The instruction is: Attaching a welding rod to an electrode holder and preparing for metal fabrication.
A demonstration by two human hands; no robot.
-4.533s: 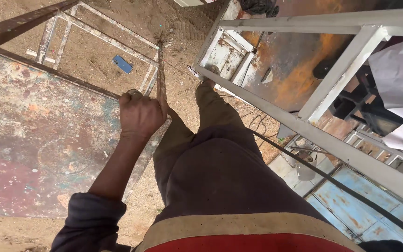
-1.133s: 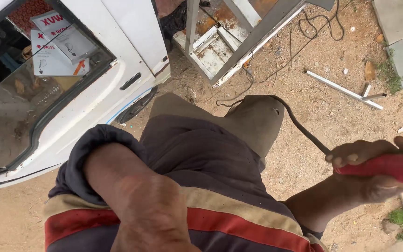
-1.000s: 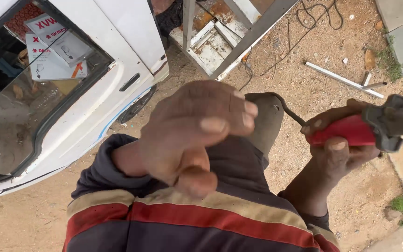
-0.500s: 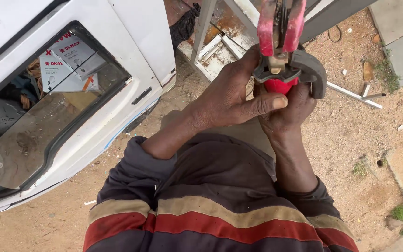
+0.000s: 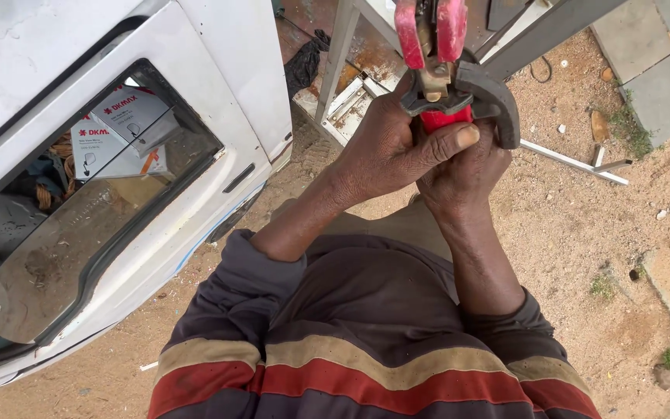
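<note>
Beside the white vehicle door [image 5: 195, 186], we now hold the red-handled metal clamp tool [image 5: 436, 46] higher than moments ago. Our left hand [image 5: 393, 151] and right hand [image 5: 463, 167] both close their fingers firmly around its red grip, so handling is under way.

Two hands, the left hand [image 5: 385, 155] and the right hand [image 5: 467, 167], both closed around one red-handled metal clamp tool [image 5: 436, 58]. One white vehicle door [image 5: 195, 116] with one window. Two white cardboard boxes [image 5: 122, 128] behind the glass. One pale metal bar [image 5: 571, 161] on the sandy ground. One white metal frame [image 5: 339, 54].
</note>
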